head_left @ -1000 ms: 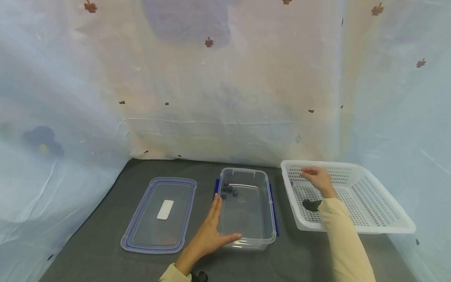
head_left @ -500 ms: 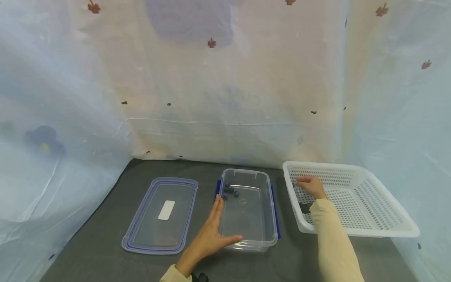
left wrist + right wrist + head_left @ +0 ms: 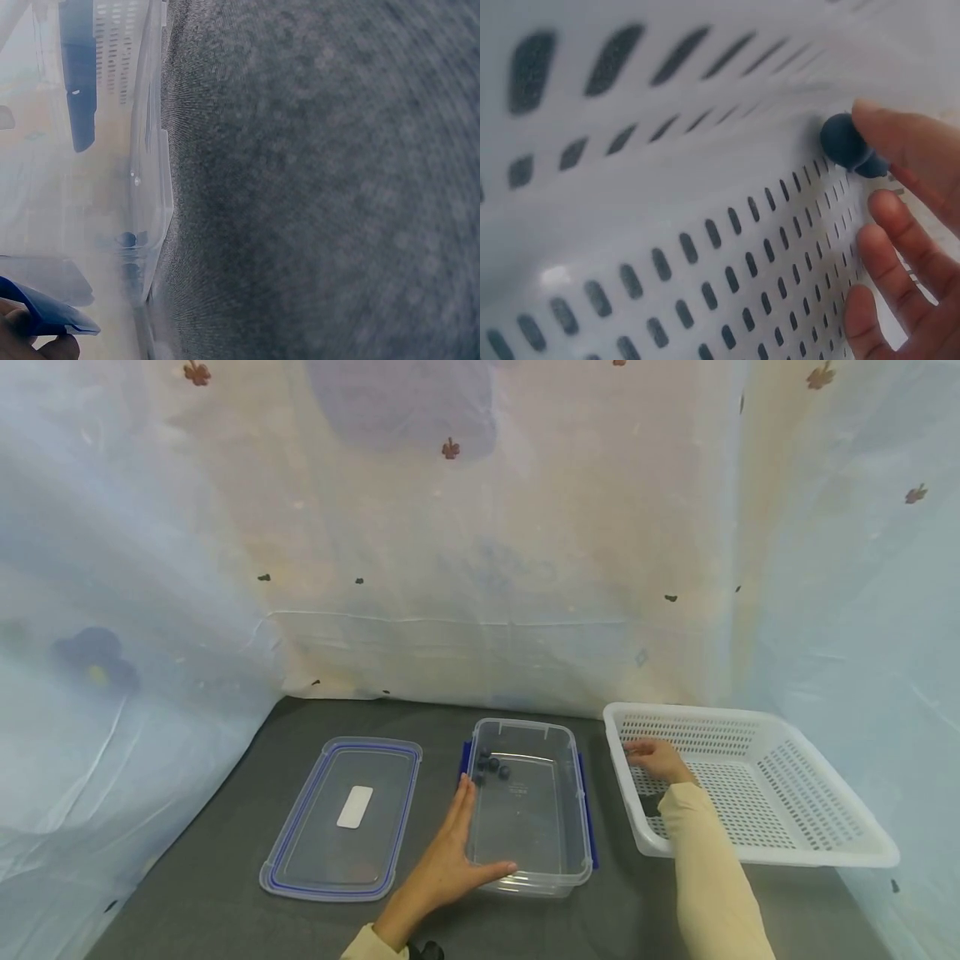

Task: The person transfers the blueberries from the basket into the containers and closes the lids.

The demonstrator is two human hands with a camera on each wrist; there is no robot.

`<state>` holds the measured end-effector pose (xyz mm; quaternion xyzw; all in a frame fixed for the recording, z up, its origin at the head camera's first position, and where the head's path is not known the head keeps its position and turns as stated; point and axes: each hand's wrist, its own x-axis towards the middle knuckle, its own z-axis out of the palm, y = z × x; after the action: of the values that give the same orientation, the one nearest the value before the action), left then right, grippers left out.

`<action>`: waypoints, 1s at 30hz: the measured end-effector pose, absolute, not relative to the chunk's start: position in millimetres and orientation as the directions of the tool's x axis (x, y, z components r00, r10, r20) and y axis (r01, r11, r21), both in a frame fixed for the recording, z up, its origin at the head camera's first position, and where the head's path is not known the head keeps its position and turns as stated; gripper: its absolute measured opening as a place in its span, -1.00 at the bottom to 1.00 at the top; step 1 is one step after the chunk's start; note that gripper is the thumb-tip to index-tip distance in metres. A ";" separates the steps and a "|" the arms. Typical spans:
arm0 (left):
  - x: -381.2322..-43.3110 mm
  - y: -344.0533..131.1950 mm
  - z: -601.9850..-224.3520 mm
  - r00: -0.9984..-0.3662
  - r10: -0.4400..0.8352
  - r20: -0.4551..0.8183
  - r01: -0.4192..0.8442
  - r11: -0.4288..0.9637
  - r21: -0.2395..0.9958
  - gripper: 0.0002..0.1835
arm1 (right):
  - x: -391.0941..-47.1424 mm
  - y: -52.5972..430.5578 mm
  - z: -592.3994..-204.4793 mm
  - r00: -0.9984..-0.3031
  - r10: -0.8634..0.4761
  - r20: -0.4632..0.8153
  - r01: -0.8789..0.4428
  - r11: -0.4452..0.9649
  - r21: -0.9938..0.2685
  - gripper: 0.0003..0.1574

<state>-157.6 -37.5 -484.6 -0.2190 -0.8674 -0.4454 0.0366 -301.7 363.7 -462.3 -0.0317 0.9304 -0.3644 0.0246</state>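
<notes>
Several blueberries (image 3: 492, 765) lie at the far left of the clear plastic container (image 3: 525, 827). My left hand (image 3: 444, 860) rests along its left side, fingers straight, thumb stretched over the near rim. In the left wrist view, fingertips (image 3: 58, 348) show beside a blue side clip (image 3: 52, 311). My right hand (image 3: 658, 758) is inside the white basket (image 3: 757, 843), at its left wall. Its thumb (image 3: 907, 139) and index finger pinch a blueberry (image 3: 843, 140), while the other fingers curl loosely below. Another dark round berry (image 3: 873, 166) shows just behind, partly hidden.
A clear lid (image 3: 341, 827) with a blue seal and a white label (image 3: 354, 807) lies flat left of the container. Everything stands on a dark grey cloth (image 3: 622, 902). A pale patterned sheet (image 3: 450, 568) hangs behind and at both sides.
My right hand has moved down and left inside the basket to the blueberry at the left wall. My left hand stays at the container.
</notes>
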 end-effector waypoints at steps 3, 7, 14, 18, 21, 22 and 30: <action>-157.1 -37.7 -484.4 -0.899 0.349 0.263 0.417 0.507 0.754 0.33 | -300.9 362.6 -461.4 -0.996 -0.074 -0.044 -0.024 0.732 -0.681 -0.55; -157.0 -37.9 -484.4 -0.896 0.351 0.271 0.424 0.502 0.754 0.33 | -301.2 361.3 -461.6 -0.995 -0.091 -0.041 -0.037 0.715 -0.698 -0.53; -156.4 -37.5 -483.8 -0.897 0.350 0.268 0.421 0.496 0.760 0.33 | -300.6 359.3 -461.1 -0.989 -0.145 -0.012 -0.094 0.698 -0.710 -0.54; -156.4 -37.2 -483.4 -0.901 0.348 0.259 0.411 0.493 0.767 0.34 | -300.9 359.5 -461.7 -0.987 -0.159 -0.029 -0.093 0.703 -0.705 -0.52; -156.4 -37.2 -483.7 -0.902 0.347 0.256 0.408 0.496 0.766 0.34 | -301.2 359.4 -462.5 -0.985 -0.170 -0.030 -0.100 0.702 -0.705 -0.51; -156.4 -37.3 -483.8 -0.902 0.347 0.257 0.410 0.495 0.766 0.34 | -301.3 359.6 -462.5 -0.983 -0.180 -0.027 -0.110 0.702 -0.704 -0.51; -156.9 -37.6 -484.0 -0.897 0.352 0.266 0.420 0.492 0.763 0.34 | -301.8 363.1 -461.8 -0.985 -0.174 -0.020 -0.110 0.707 -0.699 -0.54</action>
<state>-156.9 -37.6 -484.0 -0.2237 -0.8628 -0.4518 0.0372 -301.8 363.1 -461.8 -0.0769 0.9228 -0.3751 0.0421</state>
